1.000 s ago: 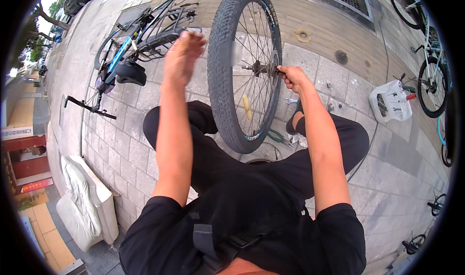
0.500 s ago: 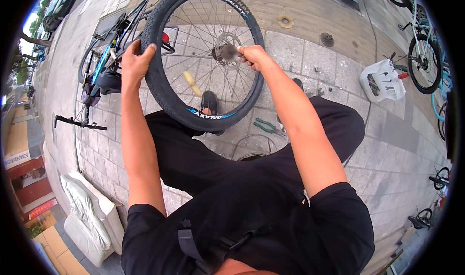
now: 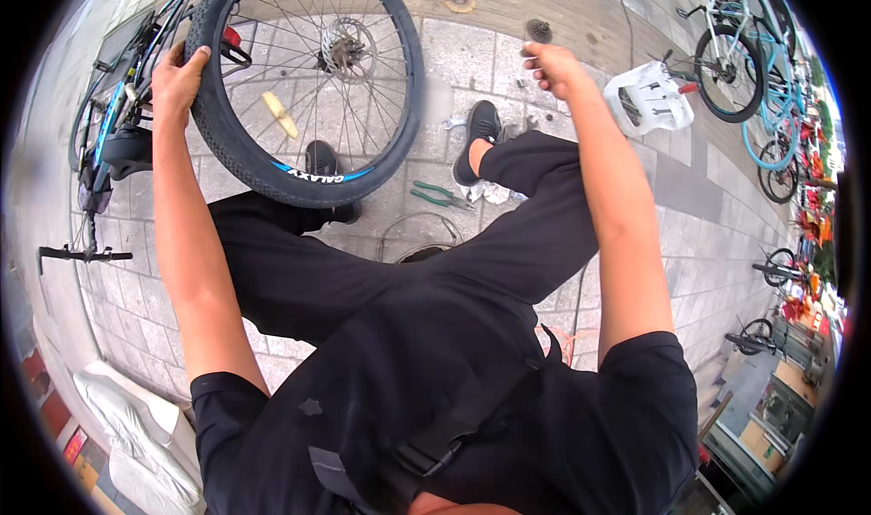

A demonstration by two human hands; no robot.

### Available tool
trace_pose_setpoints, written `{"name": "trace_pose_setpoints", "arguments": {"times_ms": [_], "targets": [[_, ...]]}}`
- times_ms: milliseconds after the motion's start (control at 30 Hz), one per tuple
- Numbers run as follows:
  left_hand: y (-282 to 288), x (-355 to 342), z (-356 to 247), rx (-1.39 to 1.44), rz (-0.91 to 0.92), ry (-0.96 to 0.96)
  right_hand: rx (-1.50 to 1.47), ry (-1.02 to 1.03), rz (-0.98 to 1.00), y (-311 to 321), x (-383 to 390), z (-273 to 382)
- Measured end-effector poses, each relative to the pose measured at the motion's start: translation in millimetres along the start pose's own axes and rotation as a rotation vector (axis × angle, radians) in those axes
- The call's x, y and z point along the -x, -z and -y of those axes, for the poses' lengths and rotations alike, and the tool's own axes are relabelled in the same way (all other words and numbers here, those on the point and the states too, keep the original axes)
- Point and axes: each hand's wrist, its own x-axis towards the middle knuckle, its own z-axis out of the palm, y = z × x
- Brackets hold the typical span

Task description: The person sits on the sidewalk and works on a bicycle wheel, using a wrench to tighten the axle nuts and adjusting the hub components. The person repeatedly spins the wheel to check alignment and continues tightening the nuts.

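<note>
The left hand (image 3: pixel 177 79) is clasping the knobby tyre of the bicycle wheel (image 3: pixel 308 79), propping it upright on the paving beside the left shoe so it cannot roll. The right hand (image 3: pixel 549 66) is hanging free near the white plastic container (image 3: pixel 649 98), fingers loosely curled, seemingly holding nothing. Green-handled pliers (image 3: pixel 440 196) are lying between the feet.

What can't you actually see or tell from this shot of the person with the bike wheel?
- Right hand: fingers curl shut; whether they pinch anything is too small to tell.
- Bicycle wheel: its top is cut off by the picture's upper edge.
- Left hand: palm side hidden against the tyre.
- White plastic container: contents too small to identify.
</note>
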Motion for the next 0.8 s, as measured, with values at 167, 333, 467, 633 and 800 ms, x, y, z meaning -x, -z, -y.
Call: {"name": "trace_pose_setpoints", "arguments": {"times_ms": [167, 333, 467, 633, 800], "targets": [[-5.1, -27.3, 18.8, -0.077, -0.017, -0.026, -0.073, 0.081, -0.099, 57.4, 35.9, 25.9], [-0.4, 2.9, -4.3, -0.078, -0.376, -0.352, 0.064, 0.393, -0.104, 65.1, 74.7, 82.2], [-60.3, 66.3, -22.8, 0.198, -0.245, -0.476, -0.012, 0.493, -0.273, 103.6, 86.7, 64.4], [-139.9, 130.1, 1.8, 0.005, 0.091, -0.59, -0.23, 0.288, -0.437, 128.8, 58.2, -89.2], [-185.2, 170.4, 33.6, -0.066, 0.396, -0.472, -0.687, -0.158, -0.564, 79.3, 53.6, -289.6]]}}
